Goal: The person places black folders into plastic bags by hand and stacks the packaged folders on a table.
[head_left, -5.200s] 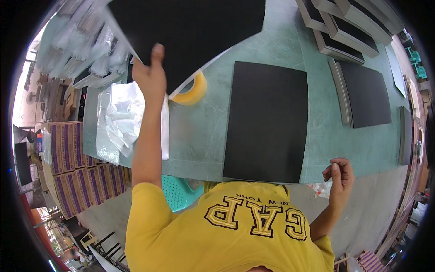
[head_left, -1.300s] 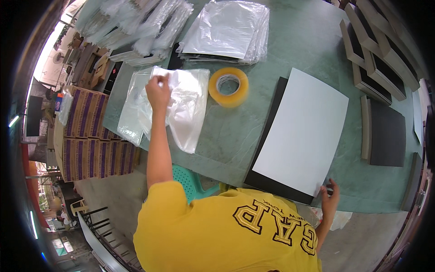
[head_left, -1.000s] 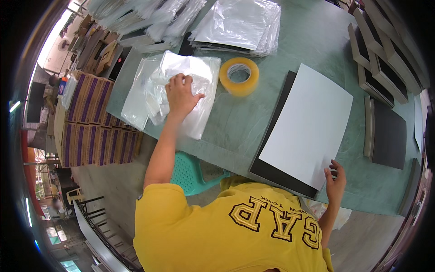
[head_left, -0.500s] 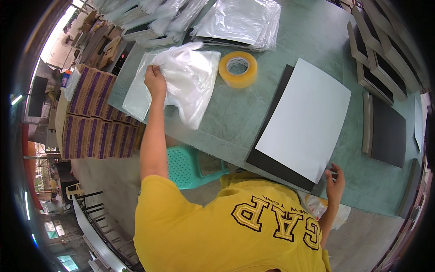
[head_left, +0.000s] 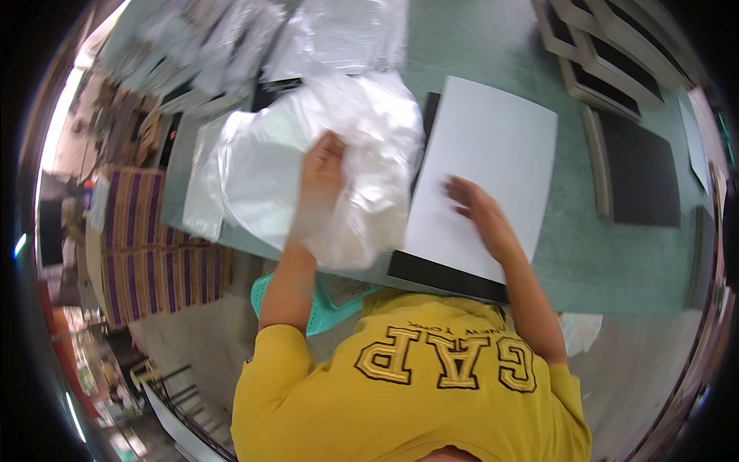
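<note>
My left hand (head_left: 322,165) is closed on a crumpled clear plastic bag (head_left: 377,169), which billows out on both sides of it above the green table. The bag hides the tape roll seen earlier. To the right lies a white sheet (head_left: 489,146) on top of a dark board (head_left: 446,277), whose edge shows along the sheet's near and left sides. Over the sheet's lower middle is my right hand (head_left: 476,208), fingers stretched out and slightly blurred, with nothing in it. I cannot tell whether it touches the sheet.
Stacked plastic-wrapped sheets (head_left: 339,38) and loose bags (head_left: 200,46) lie at the far left. Thick dark boards (head_left: 639,169) are piled on the right. Cardboard boxes (head_left: 162,277) stand left of the table (head_left: 585,262), and a turquoise stool (head_left: 327,308) is below its near edge.
My left hand has carried the plastic bag rightward, up to the white sheet, and the bag has spread out. My right hand has moved from the table's near edge to over the sheet.
</note>
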`<state>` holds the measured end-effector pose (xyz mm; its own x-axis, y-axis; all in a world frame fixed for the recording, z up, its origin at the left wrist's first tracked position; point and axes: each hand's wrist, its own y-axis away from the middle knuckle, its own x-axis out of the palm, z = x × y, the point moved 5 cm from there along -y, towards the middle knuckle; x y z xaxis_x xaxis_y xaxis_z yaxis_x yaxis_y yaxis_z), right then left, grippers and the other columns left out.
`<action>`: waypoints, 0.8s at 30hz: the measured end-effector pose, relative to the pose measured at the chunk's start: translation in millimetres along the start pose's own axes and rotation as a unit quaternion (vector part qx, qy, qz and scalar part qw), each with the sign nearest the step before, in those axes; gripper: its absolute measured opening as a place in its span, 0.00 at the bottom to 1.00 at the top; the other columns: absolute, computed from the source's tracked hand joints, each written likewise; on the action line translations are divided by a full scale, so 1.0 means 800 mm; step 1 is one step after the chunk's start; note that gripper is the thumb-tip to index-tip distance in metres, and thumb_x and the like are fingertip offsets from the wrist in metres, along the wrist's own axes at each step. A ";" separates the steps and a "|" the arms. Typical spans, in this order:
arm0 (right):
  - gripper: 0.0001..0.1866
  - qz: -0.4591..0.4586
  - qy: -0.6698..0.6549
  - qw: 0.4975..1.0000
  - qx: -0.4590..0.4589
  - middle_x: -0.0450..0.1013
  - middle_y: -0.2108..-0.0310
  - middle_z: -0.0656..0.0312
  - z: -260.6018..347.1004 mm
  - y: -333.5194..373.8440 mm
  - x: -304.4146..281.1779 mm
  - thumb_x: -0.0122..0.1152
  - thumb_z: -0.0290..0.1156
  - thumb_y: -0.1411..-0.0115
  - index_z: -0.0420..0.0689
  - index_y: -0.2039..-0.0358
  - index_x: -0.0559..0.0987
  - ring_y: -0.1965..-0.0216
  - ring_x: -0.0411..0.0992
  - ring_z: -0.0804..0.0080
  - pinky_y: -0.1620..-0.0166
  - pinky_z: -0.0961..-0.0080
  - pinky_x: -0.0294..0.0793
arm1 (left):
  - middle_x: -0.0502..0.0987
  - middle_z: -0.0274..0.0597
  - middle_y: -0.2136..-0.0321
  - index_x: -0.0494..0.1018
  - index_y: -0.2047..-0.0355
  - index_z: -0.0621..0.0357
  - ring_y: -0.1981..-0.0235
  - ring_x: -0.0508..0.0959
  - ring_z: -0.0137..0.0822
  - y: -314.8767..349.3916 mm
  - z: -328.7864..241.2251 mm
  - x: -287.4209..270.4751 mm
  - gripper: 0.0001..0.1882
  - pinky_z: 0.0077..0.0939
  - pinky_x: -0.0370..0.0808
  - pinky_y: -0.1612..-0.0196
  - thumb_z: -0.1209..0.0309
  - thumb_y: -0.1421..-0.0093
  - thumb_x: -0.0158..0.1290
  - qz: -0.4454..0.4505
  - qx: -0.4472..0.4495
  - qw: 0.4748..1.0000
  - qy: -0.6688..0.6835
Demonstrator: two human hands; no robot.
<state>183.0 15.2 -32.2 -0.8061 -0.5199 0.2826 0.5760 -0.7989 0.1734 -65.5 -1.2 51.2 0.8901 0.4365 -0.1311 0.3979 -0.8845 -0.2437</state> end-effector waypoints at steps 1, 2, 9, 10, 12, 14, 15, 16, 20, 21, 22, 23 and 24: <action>0.30 0.026 -0.130 0.990 0.053 0.60 0.48 0.54 -0.025 -0.025 0.012 0.37 0.49 0.40 0.40 0.45 0.57 0.47 0.58 0.65 0.45 0.69 0.54 | 0.69 0.32 0.78 0.69 0.69 0.64 0.75 0.64 0.22 0.008 0.013 0.029 0.12 0.17 0.63 0.69 0.66 0.39 0.42 0.058 -0.046 0.997 -0.016; 0.30 0.014 -0.184 0.975 0.123 0.61 0.50 0.54 -0.025 -0.043 0.029 0.37 0.49 0.40 0.41 0.44 0.56 0.49 0.60 0.65 0.46 0.68 0.55 | 0.69 0.31 0.78 0.68 0.69 0.64 0.74 0.64 0.21 0.014 0.026 0.050 0.12 0.16 0.64 0.68 0.67 0.39 0.42 0.111 -0.090 0.989 -0.034; 0.45 0.092 0.022 0.974 0.205 0.57 0.51 0.45 -0.021 -0.050 0.075 0.64 0.33 0.53 0.54 0.41 0.45 0.66 0.69 0.68 0.69 0.72 0.74 | 0.72 0.43 0.63 0.68 0.60 0.66 0.60 0.70 0.32 -0.007 0.060 -0.105 0.20 0.22 0.66 0.55 0.60 0.40 0.42 -0.169 -0.172 0.946 -0.216; 0.48 0.107 0.051 0.967 0.225 0.57 0.51 0.43 -0.021 -0.054 0.090 0.64 0.32 0.54 0.56 0.40 0.42 0.70 0.71 0.68 0.72 0.72 0.76 | 0.71 0.46 0.61 0.67 0.58 0.66 0.57 0.70 0.35 -0.003 0.054 -0.134 0.21 0.23 0.65 0.54 0.58 0.40 0.42 -0.210 -0.168 0.941 -0.204; 0.52 0.131 0.050 0.968 0.210 0.57 0.53 0.41 -0.040 -0.075 0.116 0.66 0.30 0.56 0.56 0.40 0.38 0.80 0.70 0.69 0.78 0.72 0.76 | 0.70 0.49 0.59 0.66 0.55 0.66 0.57 0.70 0.37 -0.002 0.013 -0.170 0.22 0.27 0.65 0.53 0.59 0.40 0.41 -0.303 -0.176 0.917 -0.189; 0.51 0.120 0.066 0.970 0.203 0.64 0.61 0.44 -0.057 -0.102 0.147 0.64 0.28 0.57 0.55 0.41 0.39 0.79 0.71 0.68 0.79 0.73 0.75 | 0.70 0.50 0.57 0.67 0.57 0.66 0.56 0.70 0.41 0.009 -0.034 -0.232 0.20 0.29 0.65 0.53 0.63 0.41 0.40 -0.305 -0.028 0.877 -0.372; 0.51 0.096 0.053 0.973 0.204 0.67 0.66 0.48 -0.063 -0.115 0.164 0.65 0.28 0.57 0.48 0.41 0.39 0.80 0.71 0.70 0.79 0.74 0.75 | 0.69 0.51 0.56 0.67 0.57 0.67 0.56 0.70 0.43 0.026 -0.051 -0.273 0.19 0.30 0.65 0.53 0.64 0.41 0.40 -0.322 0.044 0.796 -0.511; 0.50 0.097 0.042 0.972 0.208 0.67 0.68 0.51 -0.072 -0.125 0.173 0.65 0.29 0.57 0.47 0.42 0.40 0.80 0.70 0.70 0.79 0.74 0.75 | 0.69 0.52 0.56 0.67 0.57 0.67 0.56 0.70 0.45 0.045 -0.065 -0.319 0.18 0.31 0.65 0.53 0.66 0.42 0.40 -0.296 0.060 0.725 -0.618; 0.28 0.166 0.028 0.962 0.212 0.66 0.77 0.63 -0.098 -0.162 0.213 0.64 0.31 0.54 0.40 0.54 0.62 0.79 0.67 0.77 0.75 0.80 0.71 | 0.67 0.56 0.55 0.66 0.56 0.68 0.54 0.68 0.51 0.129 -0.148 -0.400 0.19 0.35 0.64 0.51 0.67 0.43 0.39 -0.311 0.038 0.625 -0.715; 0.23 0.210 0.025 0.953 0.216 0.66 0.76 0.64 -0.100 -0.174 0.222 0.63 0.32 0.53 0.40 0.58 0.66 0.79 0.67 0.78 0.74 0.80 0.71 | 0.67 0.57 0.54 0.66 0.56 0.69 0.54 0.67 0.52 0.141 -0.163 -0.402 0.19 0.36 0.63 0.50 0.67 0.43 0.39 -0.335 0.041 0.617 -0.711; 0.18 0.256 0.020 0.941 0.222 0.66 0.76 0.65 -0.104 -0.180 0.236 0.62 0.32 0.52 0.40 0.62 0.70 0.78 0.66 0.79 0.73 0.81 0.70 | 0.67 0.57 0.54 0.66 0.55 0.69 0.53 0.66 0.52 0.158 -0.176 -0.406 0.19 0.36 0.63 0.50 0.67 0.43 0.38 -0.359 0.040 0.606 -0.709; 0.10 0.264 0.015 0.944 0.198 0.66 0.76 0.67 -0.074 -0.181 0.252 0.59 0.32 0.49 0.41 0.70 0.72 0.78 0.65 0.81 0.71 0.81 0.68 | 0.66 0.58 0.54 0.66 0.55 0.69 0.52 0.65 0.53 0.174 -0.183 -0.411 0.20 0.37 0.62 0.50 0.67 0.42 0.38 -0.383 0.040 0.595 -0.705; 0.10 0.262 -0.043 0.941 0.211 0.67 0.76 0.66 -0.064 -0.192 0.268 0.58 0.31 0.49 0.42 0.67 0.72 0.76 0.67 0.79 0.71 0.80 0.69 | 0.66 0.57 0.54 0.66 0.55 0.69 0.52 0.65 0.53 0.186 -0.187 -0.422 0.20 0.37 0.62 0.50 0.67 0.43 0.39 -0.394 0.041 0.570 -0.720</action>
<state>-85.2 10.5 -46.4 -0.3931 -0.7683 0.5053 0.9083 -0.2389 0.3433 -273.3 -304.9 202.8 -0.6868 0.4277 -0.5877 0.4834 -0.3350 -0.8087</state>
